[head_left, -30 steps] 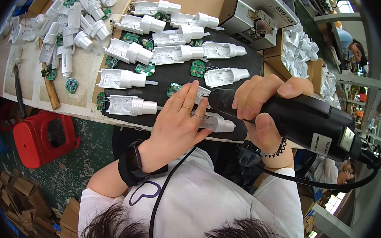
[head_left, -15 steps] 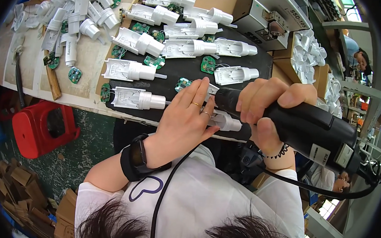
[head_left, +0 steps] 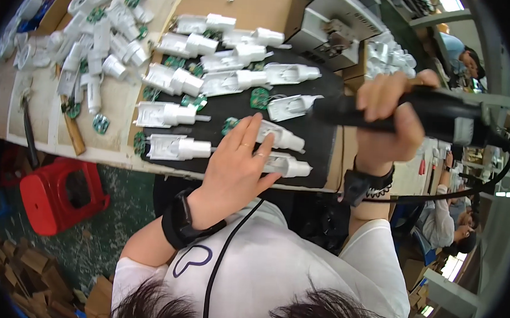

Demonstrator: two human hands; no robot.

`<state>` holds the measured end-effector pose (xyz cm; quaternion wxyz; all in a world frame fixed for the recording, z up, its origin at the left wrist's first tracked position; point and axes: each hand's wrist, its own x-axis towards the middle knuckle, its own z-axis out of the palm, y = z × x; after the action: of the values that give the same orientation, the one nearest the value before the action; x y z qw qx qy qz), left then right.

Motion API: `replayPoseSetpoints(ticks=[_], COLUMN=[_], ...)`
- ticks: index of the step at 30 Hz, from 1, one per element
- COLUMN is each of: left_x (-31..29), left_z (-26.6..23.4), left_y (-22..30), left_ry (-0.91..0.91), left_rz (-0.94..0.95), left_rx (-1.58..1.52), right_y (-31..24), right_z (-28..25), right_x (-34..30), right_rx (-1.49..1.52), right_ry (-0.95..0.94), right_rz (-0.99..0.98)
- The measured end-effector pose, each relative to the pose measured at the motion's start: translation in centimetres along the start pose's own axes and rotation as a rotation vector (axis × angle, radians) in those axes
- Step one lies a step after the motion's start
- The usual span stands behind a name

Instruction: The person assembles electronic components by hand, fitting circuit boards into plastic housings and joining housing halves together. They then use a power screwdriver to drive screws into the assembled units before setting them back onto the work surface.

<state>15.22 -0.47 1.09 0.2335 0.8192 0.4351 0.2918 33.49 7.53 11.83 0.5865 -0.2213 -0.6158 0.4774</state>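
Observation:
My right hand [head_left: 387, 124] is wrapped round a black electric screwdriver [head_left: 441, 113], somewhat blurred, its front end pointing left over the mat's right edge. Flat with fingers stretched out, my left hand [head_left: 234, 163] rests against a white plastic housing [head_left: 286, 139]. Another white housing [head_left: 293, 167] lies nearer me, partly under the thumb. By the fingertips a green circuit board [head_left: 229, 125] sticks out. More white half-shells lie in rows on the black mat [head_left: 223, 110], such as one housing [head_left: 179, 148] to the left, several with green boards wired to them.
A heap of white plastic parts [head_left: 101, 36] and loose boards covers the left of the table. A hammer [head_left: 71, 125] lies there. A grey metal box [head_left: 329, 31] stands behind the mat, beside more white parts [head_left: 386, 56]. A red stool [head_left: 57, 195] is on the floor; other people sit at right.
My right hand has drawn the screwdriver up and right, away from the housing by my left hand. My left hand stays there. The whole view has shifted slightly.

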Motion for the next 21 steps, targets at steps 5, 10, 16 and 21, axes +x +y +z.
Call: replayPoseSetpoints(ticks=[5,10,16,21], left_x=[0.3,0.1,-1.5,-2.2], left_z=[-0.6,-0.9,0.2,0.8], left_y=[0.5,0.4,0.1,-0.4], left_ry=[-0.041,-0.053,0.091,0.1], left_rz=[0.022,0.053,0.157,0.148], left_rx=[0.03,0.054,-0.01,-0.12], right_y=[-1.6,2.2,4.6,1.5], right_z=[-7.8,-7.1,-7.7,-6.6], right_x=[5.5,8.6,8.9,2.3], right_rx=[-0.248,-0.342,0.393,-0.252], right_ry=[0.082,0.26,-0.01,0.135], right_rz=[-0.241,-0.285,-0.4,-0.125])
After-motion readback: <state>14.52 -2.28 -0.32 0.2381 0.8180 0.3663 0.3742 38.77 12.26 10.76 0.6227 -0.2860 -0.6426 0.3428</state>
